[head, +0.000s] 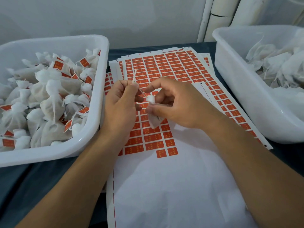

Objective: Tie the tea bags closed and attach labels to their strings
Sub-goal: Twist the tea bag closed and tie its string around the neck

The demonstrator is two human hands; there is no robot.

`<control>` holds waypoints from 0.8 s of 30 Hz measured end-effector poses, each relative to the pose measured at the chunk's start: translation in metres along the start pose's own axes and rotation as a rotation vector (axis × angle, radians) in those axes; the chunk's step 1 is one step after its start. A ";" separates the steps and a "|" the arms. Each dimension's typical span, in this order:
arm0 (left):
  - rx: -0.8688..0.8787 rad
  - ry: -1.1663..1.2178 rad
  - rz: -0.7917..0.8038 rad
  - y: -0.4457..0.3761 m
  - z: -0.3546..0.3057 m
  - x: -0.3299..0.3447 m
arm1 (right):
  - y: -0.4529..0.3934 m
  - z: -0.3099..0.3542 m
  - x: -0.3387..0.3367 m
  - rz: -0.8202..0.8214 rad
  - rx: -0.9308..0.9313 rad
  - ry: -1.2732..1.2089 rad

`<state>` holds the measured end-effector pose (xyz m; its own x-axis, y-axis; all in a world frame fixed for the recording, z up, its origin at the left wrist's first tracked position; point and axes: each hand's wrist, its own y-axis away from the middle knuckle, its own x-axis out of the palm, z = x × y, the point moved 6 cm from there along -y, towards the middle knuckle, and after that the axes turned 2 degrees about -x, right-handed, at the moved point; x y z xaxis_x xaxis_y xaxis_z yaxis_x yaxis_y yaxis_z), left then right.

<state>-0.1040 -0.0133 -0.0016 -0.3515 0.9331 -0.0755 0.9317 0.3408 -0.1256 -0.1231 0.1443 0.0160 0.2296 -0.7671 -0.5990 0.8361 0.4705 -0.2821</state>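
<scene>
A small white tea bag point(152, 120) hangs above the label sheets, its gathered top point(150, 99) poking up between my hands. My right hand point(174, 104) grips the bag just below that gathered neck, and most of the bag is hidden by the fingers. My left hand point(122, 102) pinches the bag's white string point(134, 77), whose loose ends stick up past the fingertips. A sheet of red labels point(166, 73) lies flat beneath both hands, its near half peeled bare and white.
A white tub point(79, 145) at the left holds several tied tea bags with red labels point(49, 99). A second white tub point(233, 83) at the right holds several unlabelled white bags point(276, 63). Dark cloth covers the table point(41, 175); a wall stands behind.
</scene>
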 end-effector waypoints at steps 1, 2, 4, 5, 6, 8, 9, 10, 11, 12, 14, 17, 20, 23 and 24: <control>0.000 -0.021 0.000 0.000 0.001 0.000 | 0.000 -0.002 0.002 0.004 -0.001 0.018; 0.001 -0.040 -0.002 0.001 0.001 0.000 | 0.000 -0.003 0.004 0.006 -0.003 0.031; 0.007 -0.058 -0.005 0.001 0.002 0.000 | 0.000 -0.004 0.005 0.007 -0.004 0.063; 0.010 -0.060 -0.004 0.002 0.003 0.000 | 0.000 -0.004 0.005 0.004 -0.001 0.078; 0.013 -0.063 -0.003 0.002 0.002 0.000 | -0.001 -0.005 0.005 -0.003 0.003 0.092; 0.022 -0.075 0.009 0.004 0.000 0.001 | -0.001 -0.006 0.002 -0.026 0.025 0.127; 0.028 -0.082 0.025 0.005 0.000 0.002 | -0.002 -0.008 0.000 -0.031 0.047 0.147; 0.033 -0.097 0.046 0.007 -0.001 0.002 | -0.003 -0.011 -0.001 -0.026 0.075 0.160; 0.037 -0.126 0.066 0.009 0.000 0.002 | -0.004 -0.014 -0.001 -0.013 0.105 0.172; 0.042 -0.166 0.083 0.011 0.000 0.001 | -0.005 -0.016 -0.002 0.008 0.133 0.186; 0.052 -0.274 0.110 0.017 0.001 -0.002 | -0.007 -0.020 -0.002 0.075 0.181 0.223; 0.099 -0.379 0.182 0.036 -0.003 -0.009 | -0.009 -0.018 -0.004 0.183 0.217 0.256; 0.215 -0.494 0.297 0.069 -0.015 -0.023 | -0.004 -0.014 -0.010 0.272 0.251 0.282; 0.262 -0.598 0.492 0.112 -0.020 -0.043 | 0.008 -0.013 -0.017 0.335 0.288 0.341; 0.234 -0.630 0.551 0.125 -0.018 -0.052 | 0.012 -0.012 -0.019 0.348 0.299 0.350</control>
<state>0.0325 -0.0169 0.0042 0.0948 0.6973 -0.7105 0.9656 -0.2381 -0.1048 -0.1232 0.1701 0.0148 0.3803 -0.3751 -0.8454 0.8571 0.4864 0.1698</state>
